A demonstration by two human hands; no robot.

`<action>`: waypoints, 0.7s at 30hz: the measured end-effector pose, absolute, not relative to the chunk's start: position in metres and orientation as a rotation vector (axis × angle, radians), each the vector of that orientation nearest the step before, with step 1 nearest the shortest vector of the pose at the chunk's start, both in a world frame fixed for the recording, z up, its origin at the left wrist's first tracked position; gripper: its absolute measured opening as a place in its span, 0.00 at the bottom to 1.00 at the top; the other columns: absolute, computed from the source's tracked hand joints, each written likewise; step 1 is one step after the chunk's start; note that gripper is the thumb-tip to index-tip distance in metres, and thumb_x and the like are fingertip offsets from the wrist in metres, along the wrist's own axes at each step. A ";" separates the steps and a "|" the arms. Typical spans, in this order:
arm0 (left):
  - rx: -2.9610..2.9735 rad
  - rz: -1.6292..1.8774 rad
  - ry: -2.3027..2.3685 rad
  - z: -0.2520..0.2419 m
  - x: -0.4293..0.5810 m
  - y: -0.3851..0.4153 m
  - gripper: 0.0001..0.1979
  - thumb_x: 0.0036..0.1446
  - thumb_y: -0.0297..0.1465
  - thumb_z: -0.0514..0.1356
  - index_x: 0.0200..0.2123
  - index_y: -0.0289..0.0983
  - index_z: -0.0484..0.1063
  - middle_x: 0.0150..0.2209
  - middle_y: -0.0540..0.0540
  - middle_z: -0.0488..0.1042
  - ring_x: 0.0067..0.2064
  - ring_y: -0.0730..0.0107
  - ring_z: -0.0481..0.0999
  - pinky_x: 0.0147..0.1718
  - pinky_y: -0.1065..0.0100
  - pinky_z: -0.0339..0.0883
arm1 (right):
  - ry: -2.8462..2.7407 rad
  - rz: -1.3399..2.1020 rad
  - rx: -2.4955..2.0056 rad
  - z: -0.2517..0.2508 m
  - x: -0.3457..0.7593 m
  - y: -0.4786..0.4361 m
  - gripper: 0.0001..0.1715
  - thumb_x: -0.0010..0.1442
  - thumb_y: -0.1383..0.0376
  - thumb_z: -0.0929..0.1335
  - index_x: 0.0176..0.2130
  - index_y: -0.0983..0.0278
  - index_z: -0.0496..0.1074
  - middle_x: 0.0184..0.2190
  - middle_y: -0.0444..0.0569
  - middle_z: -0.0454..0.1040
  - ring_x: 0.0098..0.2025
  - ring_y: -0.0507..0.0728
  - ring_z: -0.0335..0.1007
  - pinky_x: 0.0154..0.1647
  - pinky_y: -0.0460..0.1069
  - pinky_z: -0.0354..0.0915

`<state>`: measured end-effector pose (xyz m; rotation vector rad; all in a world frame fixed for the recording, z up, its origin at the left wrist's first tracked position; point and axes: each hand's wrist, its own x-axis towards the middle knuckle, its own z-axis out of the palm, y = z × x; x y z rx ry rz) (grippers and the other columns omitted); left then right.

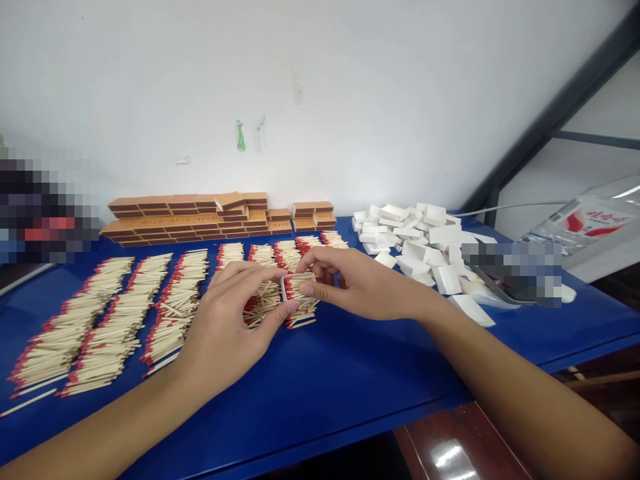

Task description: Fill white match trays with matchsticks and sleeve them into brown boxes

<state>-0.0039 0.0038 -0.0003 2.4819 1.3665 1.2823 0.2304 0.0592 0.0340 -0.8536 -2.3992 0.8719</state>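
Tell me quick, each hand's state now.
Left hand: closed, holding the left end of a white tray.
Right hand: closed at the tray's right end, thumb over the matches.

White wall (pixel 380 107) bears a green patch (pixel 241 136). Clear bottle (pixel 595 217), red-and-white label, near right end of blue bench (pixel 350 393). Dark metal frame (pixel 555 90) at right.

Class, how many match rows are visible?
8. Row 1, row 2 and row 3, left of the left hand; row 4, row 5, row 6, row 7 and row 8, showing beyond it and the right hand. Some may be hidden.
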 end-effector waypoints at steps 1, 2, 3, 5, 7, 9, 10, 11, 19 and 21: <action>2.482 1.286 1.361 0.000 -0.004 0.004 0.13 0.65 0.36 0.66 0.52 0.42 0.75 0.45 0.47 0.80 0.50 0.60 0.77 0.51 0.57 0.71 | -2.395 0.878 -0.861 0.034 0.231 0.059 0.15 0.69 0.55 0.69 0.49 0.61 0.73 0.29 0.41 0.71 0.30 0.52 0.66 0.31 0.48 0.61; 2.482 1.291 1.359 -0.001 -0.004 0.004 0.14 0.65 0.36 0.66 0.52 0.42 0.75 0.46 0.47 0.80 0.50 0.60 0.77 0.51 0.57 0.71 | -2.392 0.881 -0.872 0.034 0.231 0.060 0.14 0.70 0.55 0.69 0.49 0.61 0.73 0.29 0.41 0.70 0.30 0.52 0.65 0.30 0.48 0.60; 2.482 1.293 1.365 -0.001 -0.004 0.004 0.14 0.65 0.36 0.66 0.52 0.42 0.75 0.46 0.46 0.80 0.50 0.60 0.77 0.51 0.57 0.71 | -2.391 0.883 -0.879 0.034 0.231 0.060 0.13 0.70 0.55 0.68 0.48 0.61 0.73 0.29 0.41 0.70 0.29 0.52 0.64 0.29 0.48 0.60; 2.481 1.288 1.383 -0.001 -0.004 0.005 0.14 0.65 0.36 0.66 0.52 0.41 0.75 0.46 0.46 0.80 0.50 0.60 0.77 0.52 0.57 0.71 | -2.396 0.883 -0.875 0.034 0.232 0.060 0.11 0.71 0.57 0.68 0.47 0.61 0.72 0.29 0.41 0.70 0.29 0.52 0.64 0.30 0.48 0.60; 2.478 1.274 1.397 -0.001 -0.005 0.004 0.14 0.65 0.36 0.66 0.52 0.41 0.75 0.46 0.46 0.80 0.50 0.59 0.77 0.51 0.57 0.71 | -2.406 0.875 -0.854 0.034 0.231 0.060 0.10 0.71 0.59 0.67 0.48 0.62 0.72 0.30 0.41 0.70 0.30 0.52 0.65 0.31 0.48 0.61; 2.480 1.262 1.393 -0.001 -0.004 0.004 0.14 0.65 0.36 0.66 0.52 0.41 0.75 0.46 0.46 0.80 0.50 0.59 0.77 0.51 0.57 0.71 | -2.411 0.861 -0.843 0.034 0.231 0.060 0.09 0.70 0.61 0.68 0.48 0.62 0.71 0.30 0.41 0.71 0.31 0.52 0.65 0.32 0.48 0.61; 2.482 1.264 1.386 -0.001 -0.004 0.004 0.14 0.65 0.36 0.66 0.52 0.41 0.75 0.46 0.46 0.80 0.50 0.60 0.77 0.51 0.58 0.71 | -2.410 0.854 -0.845 0.034 0.231 0.060 0.09 0.70 0.61 0.68 0.48 0.62 0.71 0.30 0.41 0.71 0.31 0.52 0.65 0.31 0.48 0.61; 2.485 1.266 1.380 -0.001 -0.004 0.004 0.14 0.65 0.37 0.66 0.52 0.41 0.75 0.46 0.46 0.80 0.50 0.60 0.77 0.51 0.58 0.71 | -2.408 0.851 -0.848 0.034 0.231 0.060 0.09 0.70 0.60 0.68 0.48 0.62 0.72 0.30 0.41 0.71 0.31 0.52 0.65 0.31 0.48 0.61; 2.475 1.274 1.436 0.000 -0.006 0.005 0.13 0.65 0.37 0.66 0.51 0.43 0.75 0.46 0.48 0.80 0.51 0.60 0.77 0.52 0.57 0.70 | -2.287 0.760 -0.924 0.035 0.235 0.065 0.10 0.68 0.58 0.69 0.43 0.62 0.72 0.34 0.45 0.75 0.34 0.53 0.72 0.34 0.49 0.65; 2.471 1.264 1.434 0.000 -0.006 0.004 0.13 0.65 0.37 0.66 0.51 0.43 0.75 0.46 0.48 0.81 0.51 0.59 0.77 0.52 0.57 0.71 | -2.284 0.755 -0.928 0.035 0.235 0.066 0.09 0.68 0.58 0.70 0.43 0.62 0.72 0.36 0.46 0.76 0.35 0.53 0.73 0.35 0.49 0.66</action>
